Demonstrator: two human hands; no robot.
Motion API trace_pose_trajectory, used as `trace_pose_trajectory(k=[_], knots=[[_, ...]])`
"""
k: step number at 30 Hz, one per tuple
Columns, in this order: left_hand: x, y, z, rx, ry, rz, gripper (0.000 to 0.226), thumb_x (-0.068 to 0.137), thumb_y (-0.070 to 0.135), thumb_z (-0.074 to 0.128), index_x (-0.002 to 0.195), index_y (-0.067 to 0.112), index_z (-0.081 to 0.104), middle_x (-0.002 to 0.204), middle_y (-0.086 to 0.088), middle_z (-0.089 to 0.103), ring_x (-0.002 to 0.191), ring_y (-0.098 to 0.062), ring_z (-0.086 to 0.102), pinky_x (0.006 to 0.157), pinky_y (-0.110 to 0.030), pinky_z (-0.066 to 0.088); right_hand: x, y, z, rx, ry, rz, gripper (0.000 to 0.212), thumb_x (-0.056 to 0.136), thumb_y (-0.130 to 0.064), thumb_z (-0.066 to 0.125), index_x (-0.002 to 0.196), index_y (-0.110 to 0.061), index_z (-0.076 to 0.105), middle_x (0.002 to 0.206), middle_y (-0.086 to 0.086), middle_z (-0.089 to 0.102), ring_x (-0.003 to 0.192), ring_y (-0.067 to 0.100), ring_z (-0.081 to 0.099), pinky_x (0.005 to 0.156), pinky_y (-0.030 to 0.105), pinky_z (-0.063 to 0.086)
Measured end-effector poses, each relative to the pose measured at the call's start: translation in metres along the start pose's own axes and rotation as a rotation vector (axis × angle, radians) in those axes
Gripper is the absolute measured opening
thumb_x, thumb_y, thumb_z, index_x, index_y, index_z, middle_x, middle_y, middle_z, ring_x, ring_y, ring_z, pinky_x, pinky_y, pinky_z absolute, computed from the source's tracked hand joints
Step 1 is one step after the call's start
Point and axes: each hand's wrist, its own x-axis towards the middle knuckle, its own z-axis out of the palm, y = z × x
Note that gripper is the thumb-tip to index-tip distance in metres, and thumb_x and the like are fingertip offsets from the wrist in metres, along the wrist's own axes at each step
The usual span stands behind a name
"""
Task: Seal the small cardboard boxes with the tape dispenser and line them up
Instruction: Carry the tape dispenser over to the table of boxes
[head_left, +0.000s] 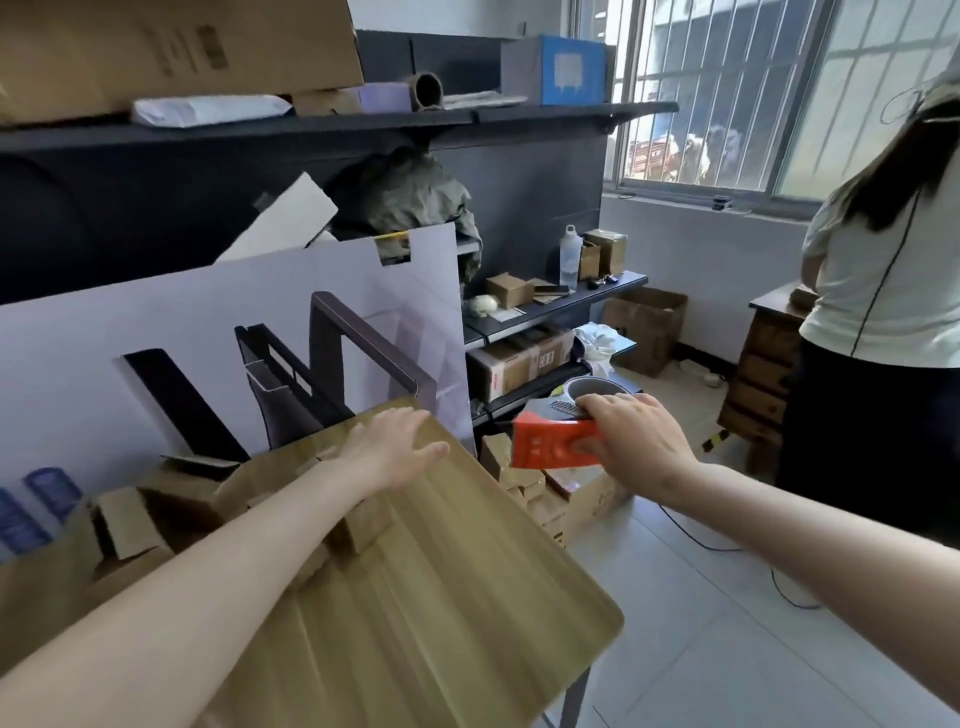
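My right hand (636, 439) grips a red tape dispenser (553, 441) with a grey tape roll, held in the air past the right edge of the wooden table (441, 597). My left hand (397, 447) hovers flat with straight fingers over the table's far corner and holds nothing. Several small cardboard boxes (127, 522) sit on the table's left side, some with flaps open. One small box (363, 525) stands just beneath my left forearm.
A big white printed board (156, 332) leans behind the table. Dark shelves (545, 312) hold boxes and a bottle. More small boxes (524, 483) are stacked on the floor to the right of the table. A person (883, 312) stands at the right by a wooden cabinet.
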Motion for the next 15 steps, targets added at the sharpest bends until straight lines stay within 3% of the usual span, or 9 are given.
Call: trace_pose_trajectory(k=[9,15], knots=[[0.008,-0.058,-0.016,-0.012,0.041,-0.18,0.07,0.093,0.062,0.038,0.15,0.023,0.028,0.157,0.002,0.027,0.145,-0.018,0.021,0.115,-0.05,0.023,0.084,-0.034,0.03,0.07,-0.05,-0.157,0.032,0.088,-0.049,0.057,0.11,-0.025,0.057,0.11,-0.008,0.067,0.11,0.015,0.059,0.098,0.034,0.037],[-0.017,-0.104,-0.022,0.005,0.069,-0.37,0.072,0.091,0.065,0.037,0.149,0.023,0.029,0.156,0.003,0.029,0.144,-0.018,0.024,0.114,-0.047,0.028,0.143,-0.087,0.056,0.141,-0.06,-0.349,0.029,0.085,-0.047,0.057,0.1,-0.023,0.057,0.104,-0.004,0.068,0.106,0.02,0.06,0.089,0.033,0.036]])
